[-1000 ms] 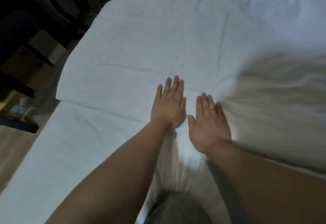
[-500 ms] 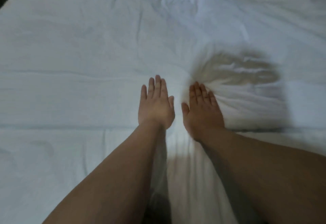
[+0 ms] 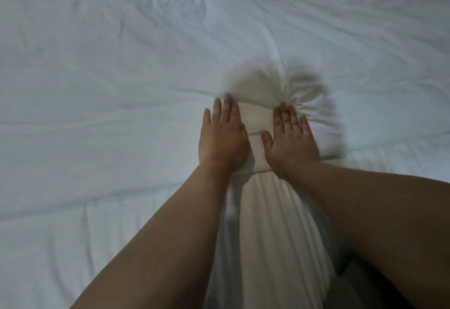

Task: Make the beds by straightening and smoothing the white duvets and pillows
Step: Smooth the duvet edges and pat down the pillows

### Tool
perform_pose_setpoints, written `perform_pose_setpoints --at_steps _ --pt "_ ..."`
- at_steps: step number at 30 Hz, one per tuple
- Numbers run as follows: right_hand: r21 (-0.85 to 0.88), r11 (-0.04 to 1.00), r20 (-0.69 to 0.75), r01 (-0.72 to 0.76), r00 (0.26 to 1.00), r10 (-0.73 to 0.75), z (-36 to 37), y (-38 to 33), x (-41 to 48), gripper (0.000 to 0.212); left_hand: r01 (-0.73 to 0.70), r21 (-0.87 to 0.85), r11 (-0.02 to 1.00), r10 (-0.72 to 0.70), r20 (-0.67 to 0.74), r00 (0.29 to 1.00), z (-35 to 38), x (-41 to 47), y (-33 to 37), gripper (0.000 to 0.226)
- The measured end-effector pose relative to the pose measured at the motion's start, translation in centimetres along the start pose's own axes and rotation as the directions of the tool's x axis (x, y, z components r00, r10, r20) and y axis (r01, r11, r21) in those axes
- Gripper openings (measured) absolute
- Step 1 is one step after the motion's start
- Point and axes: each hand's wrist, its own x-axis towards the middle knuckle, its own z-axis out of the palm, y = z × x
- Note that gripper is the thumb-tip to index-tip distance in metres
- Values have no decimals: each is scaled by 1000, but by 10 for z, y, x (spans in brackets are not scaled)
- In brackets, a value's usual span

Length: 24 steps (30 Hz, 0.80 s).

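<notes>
The white duvet (image 3: 121,70) lies spread over the bed, filling almost the whole view, creased in soft folds that run out from its middle. A puckered mound of cloth bunches just beyond the fingertips. The left hand (image 3: 222,141) presses flat on the duvet, fingers straight and held together. The right hand (image 3: 291,141) lies flat just beside it, fingers straight and slightly spread, holding nothing. Both bare forearms reach in from below.

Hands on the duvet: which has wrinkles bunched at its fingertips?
The right hand; duvet creases fan out from its fingertips, while cloth by the left hand lies smoother.
</notes>
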Motion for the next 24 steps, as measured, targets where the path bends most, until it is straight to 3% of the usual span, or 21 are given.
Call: perform_pose_setpoints --at_steps 3,8,14,20,24 --pt "13 1000 -11 12 1000 -12 3 3 0 81 -33 78 996 34 -13 999 26 -12 4 66" --pt "33 999 0 39 999 -39 4 6 2 80 -27 55 998 29 -34 999 27 -9 -1 65" --pt "-40 952 70 304 951 -300 -8 70 11 76 -15 49 999 16 -22 1000 28 -9 -4 66" --pt "-40 997 87 -60 994 63 -3 186 43 70 -8 100 995 8 7 1000 22 -6 -2 69" --pt "-7 992 89 -123 988 123 7 206 51 70 140 62 988 -140 -10 990 19 -6 30 73"
